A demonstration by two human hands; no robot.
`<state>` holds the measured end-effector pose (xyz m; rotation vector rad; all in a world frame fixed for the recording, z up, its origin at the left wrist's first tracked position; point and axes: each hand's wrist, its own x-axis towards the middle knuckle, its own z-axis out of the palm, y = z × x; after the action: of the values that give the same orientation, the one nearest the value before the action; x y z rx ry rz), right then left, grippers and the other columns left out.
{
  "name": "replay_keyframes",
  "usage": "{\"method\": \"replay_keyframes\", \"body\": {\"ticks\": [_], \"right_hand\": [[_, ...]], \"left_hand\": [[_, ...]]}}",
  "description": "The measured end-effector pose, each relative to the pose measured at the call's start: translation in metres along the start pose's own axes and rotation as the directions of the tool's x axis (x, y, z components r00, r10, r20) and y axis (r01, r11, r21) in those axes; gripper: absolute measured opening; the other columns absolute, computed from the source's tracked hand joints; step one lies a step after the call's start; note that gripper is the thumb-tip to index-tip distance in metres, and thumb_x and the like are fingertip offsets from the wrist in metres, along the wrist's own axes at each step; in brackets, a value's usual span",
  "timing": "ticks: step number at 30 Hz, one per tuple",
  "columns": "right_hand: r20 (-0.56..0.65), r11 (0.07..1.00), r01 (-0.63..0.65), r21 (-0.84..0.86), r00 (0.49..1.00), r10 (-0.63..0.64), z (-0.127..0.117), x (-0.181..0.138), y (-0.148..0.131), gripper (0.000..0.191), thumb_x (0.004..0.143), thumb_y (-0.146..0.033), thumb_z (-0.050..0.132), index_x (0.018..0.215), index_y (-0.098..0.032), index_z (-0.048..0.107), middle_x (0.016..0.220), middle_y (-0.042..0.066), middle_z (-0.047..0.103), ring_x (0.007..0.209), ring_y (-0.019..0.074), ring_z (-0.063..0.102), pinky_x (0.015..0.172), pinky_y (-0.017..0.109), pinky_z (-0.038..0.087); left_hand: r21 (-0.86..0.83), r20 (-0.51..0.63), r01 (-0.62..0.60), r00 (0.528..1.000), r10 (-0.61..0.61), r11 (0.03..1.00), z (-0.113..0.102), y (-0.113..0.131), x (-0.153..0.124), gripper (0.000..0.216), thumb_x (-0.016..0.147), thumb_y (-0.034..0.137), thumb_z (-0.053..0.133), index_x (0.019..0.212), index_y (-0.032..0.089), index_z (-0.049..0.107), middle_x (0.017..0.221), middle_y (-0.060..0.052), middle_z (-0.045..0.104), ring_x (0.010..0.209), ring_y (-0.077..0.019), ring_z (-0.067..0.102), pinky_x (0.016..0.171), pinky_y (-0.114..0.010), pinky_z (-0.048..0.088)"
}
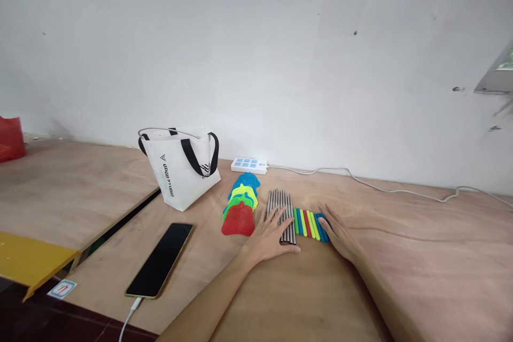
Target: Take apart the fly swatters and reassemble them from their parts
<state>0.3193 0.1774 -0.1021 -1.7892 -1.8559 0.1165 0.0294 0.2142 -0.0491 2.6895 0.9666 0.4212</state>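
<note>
Resting flat over the metal rods (pixel 281 200), the left hand (pixel 262 238) has its fingers fanned wide, thumb reaching past the rods' near ends, nothing gripped, as the head view shows it! Over to the right hand (pixel 340 232): fingers stretched out, thumb parted from them and on the blue sticks closing off the row of coloured sticks (pixel 308 223), pressing from the side rather than wrapping round. And what a tidy line-up on the worktop (pixel 425 267): rods side by side, sticks directly to their right, and the mesh pieces (pixel 238 220) overlapping just to their left, red one nearest. So the laying-out looks nearly done, I'd judge; what's left seems to be evening up, with the blue end a touch ragged and partly hidden by the hand. Whether anything more follows, I can't tell.
</note>
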Motion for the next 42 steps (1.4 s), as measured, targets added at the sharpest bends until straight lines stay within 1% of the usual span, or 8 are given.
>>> {"method": "replay_keyframes", "body": {"ticks": [6, 10, 15, 19, 25, 32, 36, 42], "right_hand": [[0.045, 0.994, 0.069, -0.085, 0.997, -0.065, 0.01, -0.001, -0.011, 0.071, 0.102, -0.066, 0.021, 0.157, -0.025, 0.035, 0.164, 0.007, 0.034, 0.153, 0.0254, 0.024, 0.124, 0.052, 0.025], [0.036, 0.992, 0.075, -0.105, 0.997, -0.071, 0.017, 0.0, -0.018, 0.073, 0.101, -0.066, 0.02, 0.158, -0.022, 0.036, 0.163, 0.009, 0.035, 0.154, 0.0262, 0.022, 0.125, 0.051, 0.026], [0.042, 0.982, 0.084, -0.17, 0.996, -0.078, 0.023, 0.001, -0.023, 0.072, 0.102, -0.064, 0.02, 0.159, -0.021, 0.034, 0.164, 0.009, 0.034, 0.153, 0.0276, 0.024, 0.124, 0.052, 0.026], [0.04, 0.977, 0.09, -0.194, 0.996, -0.083, 0.021, 0.0, -0.03, 0.073, 0.102, -0.064, 0.017, 0.157, -0.02, 0.037, 0.163, 0.01, 0.035, 0.153, 0.0274, 0.025, 0.124, 0.051, 0.027], [0.037, 0.952, 0.108, -0.287, 0.994, -0.102, 0.017, -0.001, -0.041, 0.078, 0.101, -0.066, 0.015, 0.157, -0.016, 0.038, 0.162, 0.01, 0.036, 0.151, 0.0287, 0.029, 0.123, 0.05, 0.026], [0.039, 0.931, 0.135, -0.34, 0.991, -0.13, 0.018, -0.002, -0.042, 0.076, 0.102, -0.065, 0.01, 0.157, -0.02, 0.037, 0.161, 0.009, 0.038, 0.151, 0.0274, 0.032, 0.122, 0.053, 0.026], [0.058, 0.916, 0.145, -0.374, 0.989, -0.134, 0.017, -0.002, -0.043, 0.08, 0.102, -0.065, 0.007, 0.157, -0.016, 0.038, 0.16, 0.01, 0.038, 0.151, 0.0275, 0.031, 0.122, 0.054, 0.025], [0.058, 0.909, 0.196, -0.368, 0.98, -0.188, 0.015, -0.003, -0.043, 0.068, 0.105, -0.058, 0.014, 0.159, -0.021, 0.032, 0.161, 0.009, 0.039, 0.15, 0.0255, 0.033, 0.122, 0.052, 0.026]], "left_hand": [[0.007, -0.018, -0.021, 1.0, 0.021, 1.0, 0.006, 0.001, 0.001, 0.084, 0.085, 0.085, 0.043, 0.153, 0.036, 0.041, 0.165, -0.007, 0.03, 0.153, -0.0354, 0.023, 0.124, -0.063, 0.011], [0.016, -0.023, -0.034, 0.999, 0.034, 0.999, 0.007, 0.001, 0.002, 0.081, 0.088, 0.083, 0.041, 0.154, 0.036, 0.04, 0.163, -0.007, 0.035, 0.152, -0.0335, 0.026, 0.124, -0.062, 0.011], [0.016, -0.02, -0.035, 0.999, 0.035, 0.999, 0.007, 0.002, 0.002, 0.079, 0.089, 0.082, 0.043, 0.154, 0.037, 0.04, 0.163, -0.006, 0.034, 0.152, -0.034, 0.026, 0.123, -0.062, 0.011], [0.022, -0.018, -0.038, 0.999, 0.039, 0.999, 0.007, 0.001, 0.002, 0.076, 0.089, 0.082, 0.043, 0.153, 0.041, 0.04, 0.164, -0.006, 0.033, 0.152, -0.0339, 0.026, 0.123, -0.064, 0.013], [0.017, -0.022, -0.035, 0.999, 0.035, 0.999, 0.006, 0.003, 0.001, 0.074, 0.09, 0.081, 0.042, 0.153, 0.041, 0.041, 0.164, -0.006, 0.034, 0.152, -0.0346, 0.026, 0.122, -0.064, 0.013], [0.016, -0.032, -0.028, 0.999, 0.029, 0.999, 0.009, 0.003, 0.001, 0.075, 0.09, 0.081, 0.042, 0.153, 0.04, 0.041, 0.164, -0.006, 0.032, 0.152, -0.0343, 0.025, 0.123, -0.063, 0.013], [0.014, -0.027, -0.031, 0.999, 0.031, 0.999, 0.009, 0.002, 0.002, 0.075, 0.09, 0.081, 0.042, 0.153, 0.039, 0.041, 0.164, -0.007, 0.033, 0.152, -0.035, 0.026, 0.122, -0.064, 0.012], [0.013, -0.037, -0.042, 0.998, 0.042, 0.999, 0.01, 0.002, 0.002, 0.074, 0.092, 0.079, 0.041, 0.153, 0.038, 0.041, 0.163, -0.008, 0.034, 0.151, -0.0355, 0.027, 0.122, -0.065, 0.013]]}}
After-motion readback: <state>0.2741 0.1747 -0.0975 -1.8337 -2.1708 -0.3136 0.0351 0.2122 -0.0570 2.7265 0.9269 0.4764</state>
